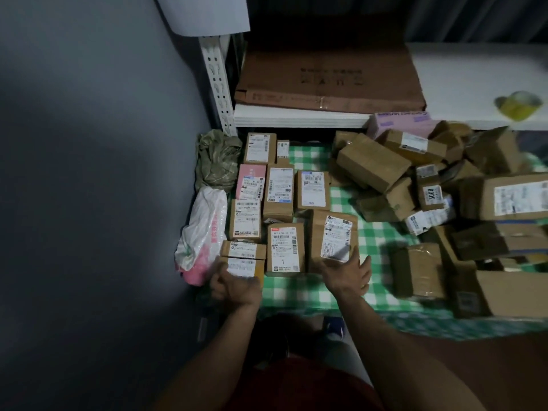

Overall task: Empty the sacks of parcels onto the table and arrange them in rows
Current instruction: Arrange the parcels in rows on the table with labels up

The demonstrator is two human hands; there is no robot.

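Two crumpled sacks [218, 161] beside rows of parcels [284, 250]

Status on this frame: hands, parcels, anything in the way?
Left hand grips small labelled box at left row's near end. Right hand open against tilted-label parcel. Unsorted heap crowds the right side.

A green checked table [299, 292] bears rowed and heaped parcels [285, 249].
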